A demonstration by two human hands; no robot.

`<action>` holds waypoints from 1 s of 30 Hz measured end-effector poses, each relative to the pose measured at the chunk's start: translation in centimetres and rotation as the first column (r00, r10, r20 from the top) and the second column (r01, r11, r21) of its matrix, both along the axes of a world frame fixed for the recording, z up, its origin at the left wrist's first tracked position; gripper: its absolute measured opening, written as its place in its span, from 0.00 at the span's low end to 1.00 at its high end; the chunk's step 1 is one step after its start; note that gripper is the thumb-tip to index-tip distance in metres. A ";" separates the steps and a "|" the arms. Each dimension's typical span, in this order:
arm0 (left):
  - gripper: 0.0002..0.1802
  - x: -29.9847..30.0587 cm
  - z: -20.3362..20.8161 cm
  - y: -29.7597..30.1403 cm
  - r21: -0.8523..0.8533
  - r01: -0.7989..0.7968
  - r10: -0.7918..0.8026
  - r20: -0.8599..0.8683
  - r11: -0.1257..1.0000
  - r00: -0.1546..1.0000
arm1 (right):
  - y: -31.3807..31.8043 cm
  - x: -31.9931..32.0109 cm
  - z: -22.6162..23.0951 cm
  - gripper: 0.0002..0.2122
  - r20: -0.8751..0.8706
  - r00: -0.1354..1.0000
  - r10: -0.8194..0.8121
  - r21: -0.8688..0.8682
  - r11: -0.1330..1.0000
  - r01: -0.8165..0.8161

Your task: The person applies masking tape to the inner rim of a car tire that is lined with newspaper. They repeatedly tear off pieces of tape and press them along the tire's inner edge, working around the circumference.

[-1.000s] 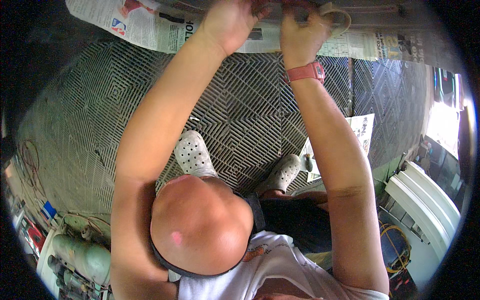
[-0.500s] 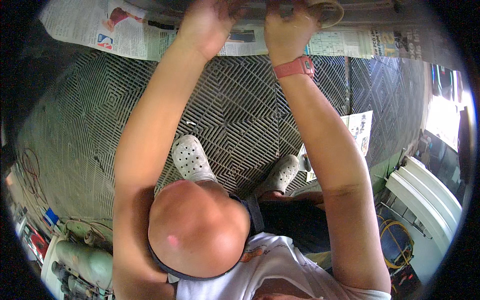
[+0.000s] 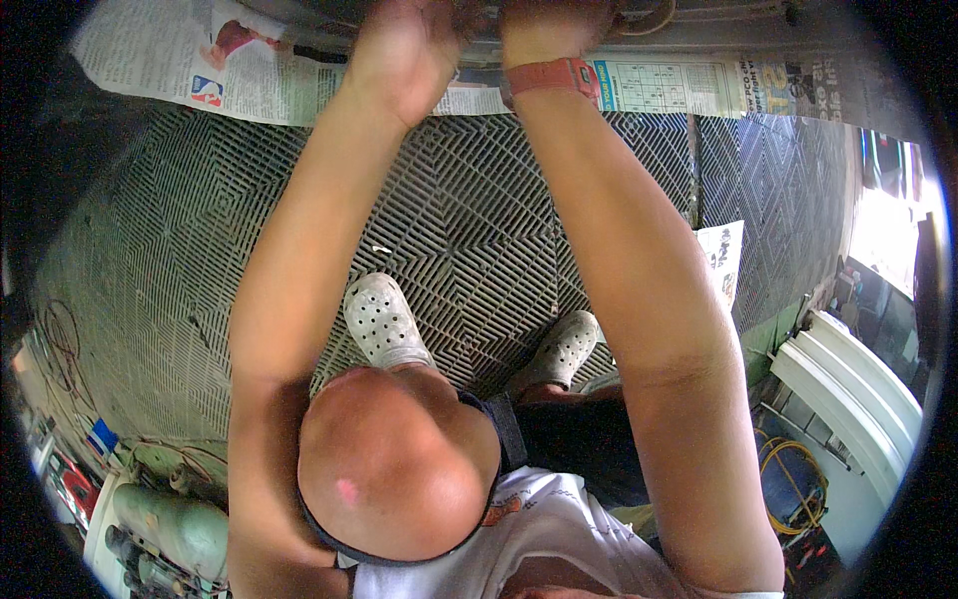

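Observation:
My left hand reaches up to the top edge of the view, in front of a dark panel. Its fingers are blurred and partly cut off, so their grip does not show. Beside it on the right is my right hand, with a red watch on the wrist. The upper edge cuts off its fingers. A pale curved rim, like a roll of tape, shows just right of that hand; whether the hand holds it is unclear. Newspaper sheets hang along the lower side of the dark panel, behind both wrists.
Black ribbed mats cover the floor, and a loose printed sheet lies by my right forearm. My bent knee and clogs are below. A green tank stands lower left; white panels and a coiled yellow hose are lower right.
My right hand has moved up and to the left, nearer my left hand and further out of view. Less of the pale round rim shows. My left hand has shifted slightly.

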State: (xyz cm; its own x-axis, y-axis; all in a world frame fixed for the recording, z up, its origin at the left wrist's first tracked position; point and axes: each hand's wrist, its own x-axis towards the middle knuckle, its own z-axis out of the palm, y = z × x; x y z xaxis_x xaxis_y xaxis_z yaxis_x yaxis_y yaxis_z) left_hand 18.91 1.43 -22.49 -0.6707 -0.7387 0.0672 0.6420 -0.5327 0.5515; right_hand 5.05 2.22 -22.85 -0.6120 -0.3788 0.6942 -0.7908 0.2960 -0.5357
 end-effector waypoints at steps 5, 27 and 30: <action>0.27 0.2 1.2 0.2 0.026 -0.038 0.037 0.015 0.999 0.999 | 1.0 0.8 0.8 0.14 0.124 0.987 0.106 -0.061 0.993 -0.099; 0.24 0.1 -1.9 0.8 0.300 -0.092 0.086 0.034 0.949 0.996 | 6.4 -1.5 -0.6 0.10 0.399 0.904 0.153 -0.073 0.988 -0.135; 0.24 0.2 -3.1 0.7 0.245 -0.056 0.042 0.062 0.968 0.997 | 7.9 -2.2 -1.7 0.14 0.416 0.906 0.083 0.045 0.993 -0.112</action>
State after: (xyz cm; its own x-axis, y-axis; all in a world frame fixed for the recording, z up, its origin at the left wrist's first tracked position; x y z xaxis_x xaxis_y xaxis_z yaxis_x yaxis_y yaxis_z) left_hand 19.13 2.13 -25.63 -0.6310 -0.7596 -0.1575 0.6422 -0.6254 0.4432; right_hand 2.86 10.11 -24.58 -0.7957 -0.4881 0.3587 -0.5302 0.2749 -0.8020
